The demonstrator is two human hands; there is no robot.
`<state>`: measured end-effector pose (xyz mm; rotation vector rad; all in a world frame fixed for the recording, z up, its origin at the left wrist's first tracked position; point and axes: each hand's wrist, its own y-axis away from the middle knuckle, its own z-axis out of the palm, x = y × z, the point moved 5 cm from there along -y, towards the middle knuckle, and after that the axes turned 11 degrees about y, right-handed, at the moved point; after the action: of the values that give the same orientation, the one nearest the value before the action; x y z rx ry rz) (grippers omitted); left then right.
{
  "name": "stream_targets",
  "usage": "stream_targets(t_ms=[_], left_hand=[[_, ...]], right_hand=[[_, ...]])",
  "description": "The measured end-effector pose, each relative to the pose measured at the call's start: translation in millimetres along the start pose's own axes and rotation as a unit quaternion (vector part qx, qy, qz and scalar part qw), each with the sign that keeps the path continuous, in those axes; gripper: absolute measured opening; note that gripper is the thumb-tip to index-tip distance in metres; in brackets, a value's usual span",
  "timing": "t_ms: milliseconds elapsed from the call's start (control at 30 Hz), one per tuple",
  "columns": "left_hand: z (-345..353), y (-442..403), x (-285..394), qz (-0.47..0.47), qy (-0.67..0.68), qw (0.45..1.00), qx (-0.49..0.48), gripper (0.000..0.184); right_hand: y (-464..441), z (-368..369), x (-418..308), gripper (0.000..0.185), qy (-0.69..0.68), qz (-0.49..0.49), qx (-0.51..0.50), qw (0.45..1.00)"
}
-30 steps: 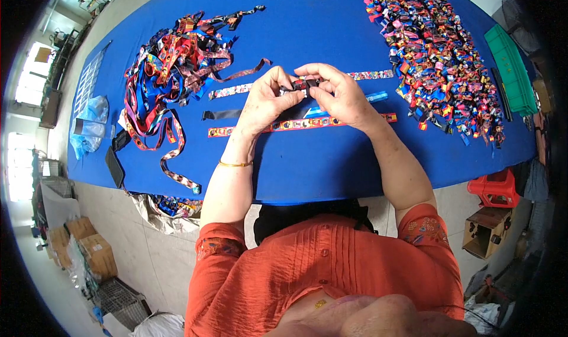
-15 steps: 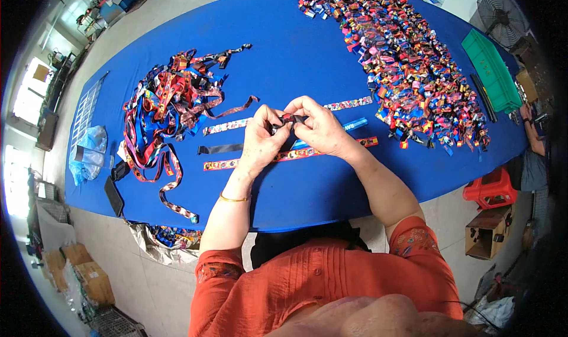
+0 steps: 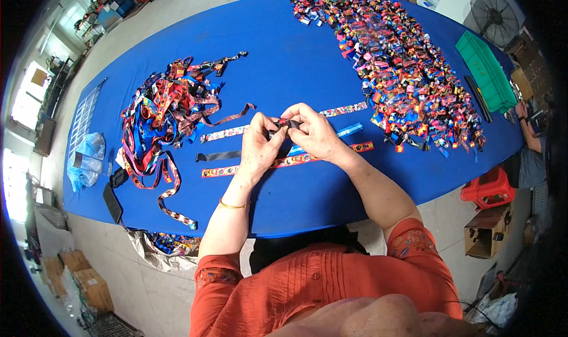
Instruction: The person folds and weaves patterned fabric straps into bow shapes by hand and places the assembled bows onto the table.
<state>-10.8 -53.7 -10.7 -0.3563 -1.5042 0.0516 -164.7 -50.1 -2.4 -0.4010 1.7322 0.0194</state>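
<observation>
Although white capitals run along the blue strap (image 3: 349, 131), they're too small for me to read surely. Above that strap's left end, the left hand (image 3: 262, 145) and right hand (image 3: 312, 135) both have a narrow grip, pinching a dark strap (image 3: 289, 124) between them. On the blue strap's near side lies a red-edged strap (image 3: 293, 160) printed with tiny pictures; on its far side, a pale patterned strap (image 3: 343, 109). Left of the blue strap, a tangled heap of lanyards (image 3: 163, 109) sits on the desk (image 3: 266, 53); right of it spreads a mound of small bundles (image 3: 408, 71), then a green crate (image 3: 486, 71), its dark marks illegible.
</observation>
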Motion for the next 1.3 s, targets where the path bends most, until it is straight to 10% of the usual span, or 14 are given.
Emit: stream_targets(t_ms=[1300], left_hand=[[-3, 5, 12, 0.050, -0.088, 0.992, 0.070, 0.024]], right_hand=[[2, 4, 0, 0.026, -0.075, 0.006, 0.013, 0.997]])
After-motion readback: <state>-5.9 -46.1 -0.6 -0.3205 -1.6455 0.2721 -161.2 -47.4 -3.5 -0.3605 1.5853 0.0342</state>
